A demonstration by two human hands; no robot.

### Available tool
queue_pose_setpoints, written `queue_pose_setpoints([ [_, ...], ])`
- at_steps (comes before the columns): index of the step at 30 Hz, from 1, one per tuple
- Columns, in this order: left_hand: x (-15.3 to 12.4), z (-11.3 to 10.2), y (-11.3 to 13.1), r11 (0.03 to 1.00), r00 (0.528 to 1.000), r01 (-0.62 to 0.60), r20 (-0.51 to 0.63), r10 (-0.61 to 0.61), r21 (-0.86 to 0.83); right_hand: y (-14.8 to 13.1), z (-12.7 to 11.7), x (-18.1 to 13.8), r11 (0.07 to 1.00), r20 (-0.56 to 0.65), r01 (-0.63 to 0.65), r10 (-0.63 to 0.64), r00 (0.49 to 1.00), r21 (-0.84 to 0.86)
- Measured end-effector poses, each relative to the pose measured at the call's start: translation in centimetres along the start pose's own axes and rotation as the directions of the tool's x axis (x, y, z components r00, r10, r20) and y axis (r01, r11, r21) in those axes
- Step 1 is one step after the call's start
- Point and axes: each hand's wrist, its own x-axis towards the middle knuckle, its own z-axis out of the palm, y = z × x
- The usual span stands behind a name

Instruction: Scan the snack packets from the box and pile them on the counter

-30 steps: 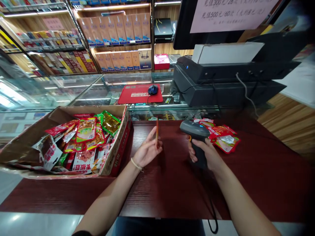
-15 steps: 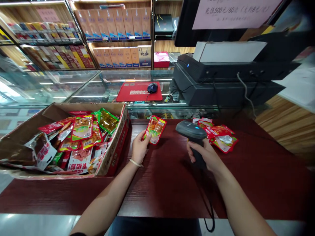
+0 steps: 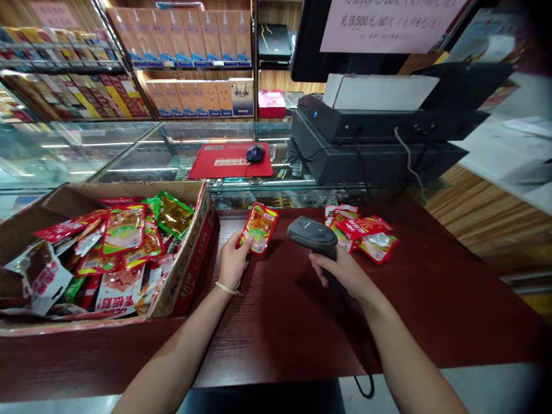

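Observation:
My left hand (image 3: 234, 261) pinches a red-edged snack packet (image 3: 259, 227) by its lower left side, just above the dark red-brown tabletop (image 3: 267, 322). In my right hand (image 3: 345, 270) is a black barcode scanner (image 3: 313, 233); my fingers wrap its handle, and its head points left towards the packet. Packet and scanner are apart. Right of the scanner lies a small pile of snack packets (image 3: 366, 230) on the table. To the left stands an open cardboard box (image 3: 179, 270), filled with several mixed snack packets (image 3: 125, 227).
Behind the table runs a glass counter (image 3: 172, 135) bearing a red mouse pad (image 3: 202, 161) and a computer mouse (image 3: 255, 153). Black cash-register equipment (image 3: 328, 152) stands at back right below a monitor. The scanner's cable (image 3: 366, 351) hangs over the front edge. Shelves of boxes (image 3: 185, 40) line the back.
The scanner's blue indicator light no longer shows. The whole view has shifted, so the scene sits further left. Both hands keep their holds on the packet and the scanner.

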Motion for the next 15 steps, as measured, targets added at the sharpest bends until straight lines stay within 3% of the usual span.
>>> queue_pose_setpoints([
  [4,-0.2,0.2,0.1,0.999,0.999,-0.043,0.020,0.043,0.018,-1.2,-1.1,-0.3,0.992,-0.102,0.046,-0.034,0.994,0.116],
  [9,0.0,1.7,-0.4,0.965,0.987,-0.161,0.024,0.160,0.208,-2.5,-5.2,-1.6,0.963,-0.293,0.158,-0.089,0.952,0.220],
  [12,0.2,4.9,-0.4,0.937,0.973,-0.214,0.142,0.180,0.277,-3.2,-7.9,-2.9,0.938,-0.385,0.232,-0.121,0.915,0.258],
  [15,-0.1,9.8,-0.4,0.930,0.942,-0.252,0.290,0.172,0.268,-3.6,-10.0,-4.3,0.908,-0.454,0.312,-0.162,0.876,0.278],
])
